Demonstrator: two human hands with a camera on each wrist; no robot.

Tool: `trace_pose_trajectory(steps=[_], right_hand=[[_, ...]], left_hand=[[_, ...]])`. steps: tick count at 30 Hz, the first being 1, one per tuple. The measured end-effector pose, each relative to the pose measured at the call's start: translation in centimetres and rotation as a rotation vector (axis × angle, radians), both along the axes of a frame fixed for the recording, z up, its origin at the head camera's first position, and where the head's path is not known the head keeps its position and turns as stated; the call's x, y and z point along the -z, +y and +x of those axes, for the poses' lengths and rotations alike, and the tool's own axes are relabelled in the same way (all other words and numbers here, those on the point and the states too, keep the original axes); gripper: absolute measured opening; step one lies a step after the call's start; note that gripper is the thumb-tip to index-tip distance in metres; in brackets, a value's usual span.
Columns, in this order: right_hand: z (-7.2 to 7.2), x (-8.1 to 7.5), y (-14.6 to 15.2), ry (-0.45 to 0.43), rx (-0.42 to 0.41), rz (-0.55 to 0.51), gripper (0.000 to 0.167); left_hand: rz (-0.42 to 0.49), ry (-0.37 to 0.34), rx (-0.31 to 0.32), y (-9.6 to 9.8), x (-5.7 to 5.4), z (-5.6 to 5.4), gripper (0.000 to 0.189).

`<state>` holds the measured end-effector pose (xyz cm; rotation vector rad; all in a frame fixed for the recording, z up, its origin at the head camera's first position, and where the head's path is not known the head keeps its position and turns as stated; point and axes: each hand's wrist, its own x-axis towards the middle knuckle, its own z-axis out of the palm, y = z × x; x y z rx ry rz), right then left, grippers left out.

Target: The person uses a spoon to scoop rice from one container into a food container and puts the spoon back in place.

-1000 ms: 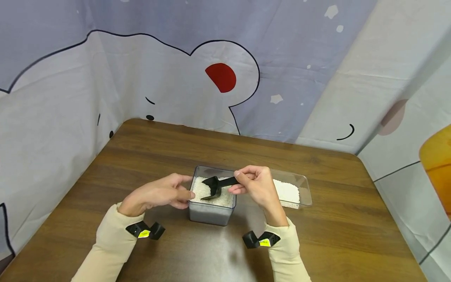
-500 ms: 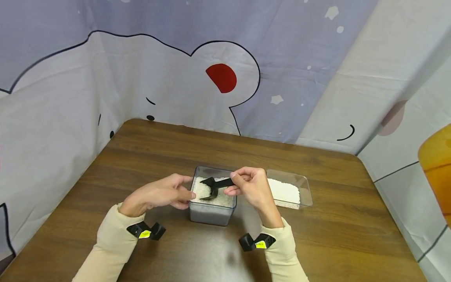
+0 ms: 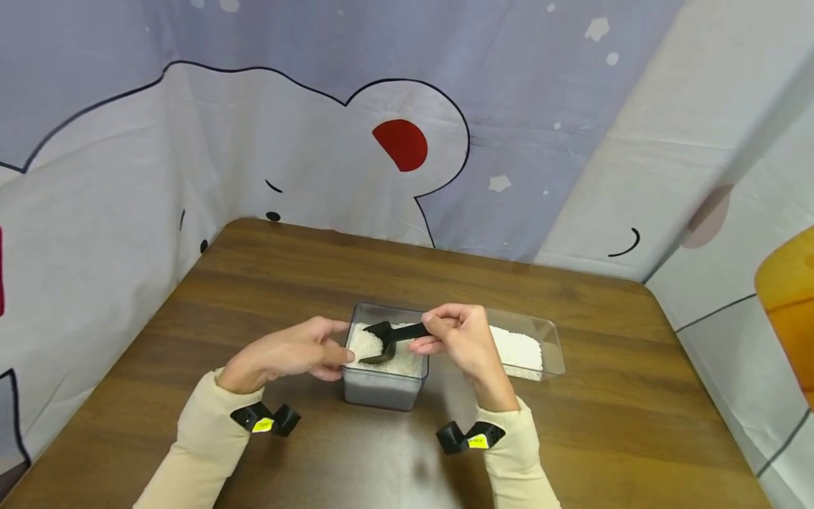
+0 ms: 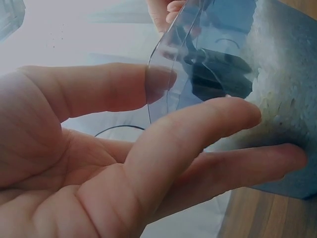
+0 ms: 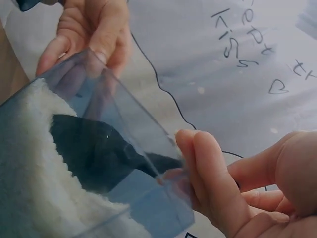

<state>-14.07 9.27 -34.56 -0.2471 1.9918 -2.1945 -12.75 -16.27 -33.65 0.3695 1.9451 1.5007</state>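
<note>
On the brown tabletop [image 3: 591, 431] stands a tinted tub [image 3: 381, 393], with a clear tray [image 3: 553, 346] near its right side. The left hand [image 3: 286, 351] pinches the tub's left wall between thumb and fingers; the right hand [image 3: 467, 343] grips the handle of a black scoop [image 3: 393, 335], whose bowl lies inside the tub, partly in white grains [image 3: 407, 364]. More lie in the tray.
</note>
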Motion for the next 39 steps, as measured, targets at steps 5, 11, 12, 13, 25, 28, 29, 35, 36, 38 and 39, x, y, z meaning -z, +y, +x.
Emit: trace_pose_trajectory(steps=[5,11,12,13,25,28,29,35,36,38,39], right_hand=[[-0.3,-0.1,0.8,-0.020,0.019,-0.032,0.021],[-0.5,-0.3,2.3,-0.030,0.020,-0.088,0.023],[-0.6,-0.3,2.6,-0.027,0.017,-0.104,0.020],[-0.6,-0.4,2.9,-0.026,0.014,-0.120,0.017],[-1.2,-0.4,5.8,-0.033,-0.013,-0.251,0.016],[-1.2,-0.4,6.0,-0.029,-0.021,-0.262,0.016],[-1.2,-0.4,6.1,-0.027,-0.023,-0.264,0.016],[-1.1,-0.7,6.5,-0.016,-0.026,-0.272,0.017],[-1.0,-0.8,6.7,-0.014,-0.024,-0.274,0.017],[-0.9,-0.9,7.0,-0.012,-0.014,-0.274,0.018],[-0.9,-1.0,7.2,-0.012,-0.009,-0.274,0.018]], left_hand=[[0.002,-0.003,0.001,-0.1,0.1,0.0,0.071],[0.006,-0.005,0.004,0.0,0.1,0.0,0.070],[0.008,-0.003,0.008,0.0,0.1,0.0,0.070],[0.009,-0.003,0.009,0.0,0.2,-0.1,0.070],[0.030,-0.004,0.016,-0.2,0.3,-0.1,0.070],[0.030,-0.006,0.013,-0.2,0.3,-0.1,0.070],[0.029,-0.006,0.012,-0.1,0.3,-0.1,0.070],[0.026,-0.005,0.016,-0.1,0.2,-0.1,0.069],[0.025,-0.004,0.017,-0.1,0.2,-0.1,0.069],[0.025,-0.002,0.017,-0.2,0.1,-0.1,0.068],[0.025,-0.002,0.018,-0.2,0.1,-0.1,0.068]])
